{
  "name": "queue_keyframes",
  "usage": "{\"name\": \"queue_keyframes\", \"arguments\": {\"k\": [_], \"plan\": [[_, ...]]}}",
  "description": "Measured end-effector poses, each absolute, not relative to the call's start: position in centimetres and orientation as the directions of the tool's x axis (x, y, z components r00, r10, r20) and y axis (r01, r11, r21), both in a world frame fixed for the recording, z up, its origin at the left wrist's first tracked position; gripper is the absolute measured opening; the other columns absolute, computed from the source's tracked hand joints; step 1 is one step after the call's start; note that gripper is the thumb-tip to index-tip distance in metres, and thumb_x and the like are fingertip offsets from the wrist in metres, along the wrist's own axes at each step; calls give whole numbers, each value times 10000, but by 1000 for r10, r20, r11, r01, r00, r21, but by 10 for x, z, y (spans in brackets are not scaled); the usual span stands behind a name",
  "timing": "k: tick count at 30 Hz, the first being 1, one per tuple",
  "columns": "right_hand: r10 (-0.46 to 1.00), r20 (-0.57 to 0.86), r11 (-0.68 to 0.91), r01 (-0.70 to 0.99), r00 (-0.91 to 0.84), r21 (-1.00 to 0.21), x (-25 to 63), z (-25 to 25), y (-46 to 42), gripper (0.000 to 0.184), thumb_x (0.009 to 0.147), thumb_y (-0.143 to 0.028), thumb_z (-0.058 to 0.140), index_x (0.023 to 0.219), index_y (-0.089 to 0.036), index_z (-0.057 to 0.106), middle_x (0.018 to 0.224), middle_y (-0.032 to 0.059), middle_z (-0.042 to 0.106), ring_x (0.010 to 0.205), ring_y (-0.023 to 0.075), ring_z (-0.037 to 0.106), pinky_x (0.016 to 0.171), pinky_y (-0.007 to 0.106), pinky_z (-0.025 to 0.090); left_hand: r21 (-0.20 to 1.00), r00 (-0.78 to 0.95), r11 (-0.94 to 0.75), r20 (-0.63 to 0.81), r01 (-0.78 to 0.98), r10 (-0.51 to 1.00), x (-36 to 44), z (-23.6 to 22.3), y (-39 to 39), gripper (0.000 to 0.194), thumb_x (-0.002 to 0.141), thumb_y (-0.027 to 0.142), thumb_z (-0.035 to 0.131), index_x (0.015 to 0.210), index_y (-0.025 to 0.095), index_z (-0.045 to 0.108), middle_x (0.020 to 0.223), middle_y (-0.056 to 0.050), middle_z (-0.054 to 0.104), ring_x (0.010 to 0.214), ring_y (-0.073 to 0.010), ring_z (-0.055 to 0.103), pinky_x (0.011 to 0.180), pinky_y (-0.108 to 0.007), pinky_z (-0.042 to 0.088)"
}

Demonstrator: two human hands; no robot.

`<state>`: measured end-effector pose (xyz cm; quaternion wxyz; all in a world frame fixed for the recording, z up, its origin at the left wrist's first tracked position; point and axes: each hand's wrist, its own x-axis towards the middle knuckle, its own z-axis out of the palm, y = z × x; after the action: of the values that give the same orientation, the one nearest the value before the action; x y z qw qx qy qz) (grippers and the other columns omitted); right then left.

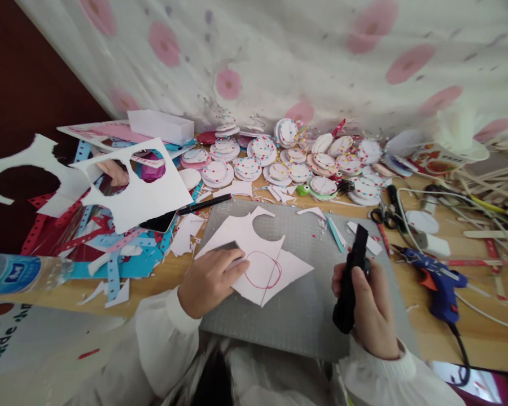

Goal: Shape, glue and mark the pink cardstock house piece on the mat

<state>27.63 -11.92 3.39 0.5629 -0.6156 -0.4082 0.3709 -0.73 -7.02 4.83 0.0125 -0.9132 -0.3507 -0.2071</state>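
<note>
My left hand [209,282] presses on a white card sheet [292,268], its fingers close together. A flat dark-grey piece [231,247] shows partly from under those fingers. On the card are a hand-drawn red circle [263,269] and a straight line crossing it. The sheet's upper edge has curved cut-outs. My right hand [370,299] is wrapped round a black handheld tool [352,282], tilted upward above the right side of the grey cutting mat [309,321]; its exact kind is not clear. The right hand is apart from the card.
Stacked white discs with coloured beads [248,168] line the back. Card offcuts [148,192] and a water bottle [21,274] lie left. On the right are a blue glue gun [438,279], scissors [383,216], cables and wooden sticks. A teal cutter [335,233] lies on the mat.
</note>
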Motion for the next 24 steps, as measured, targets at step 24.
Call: {"name": "queue_keyframes", "arguments": {"k": [24], "plan": [[917,-152,-134,-74,368,-988,269,36,-118,228,886,-433,568,1007,-243,533,772,6,606,562,118,544,442,224,436,350,646,-659,172,666,743,-15,35,-80,526,744,115,581,1267,164,554,1318,-133,571,1131,-270,600,895,-425,540]]}}
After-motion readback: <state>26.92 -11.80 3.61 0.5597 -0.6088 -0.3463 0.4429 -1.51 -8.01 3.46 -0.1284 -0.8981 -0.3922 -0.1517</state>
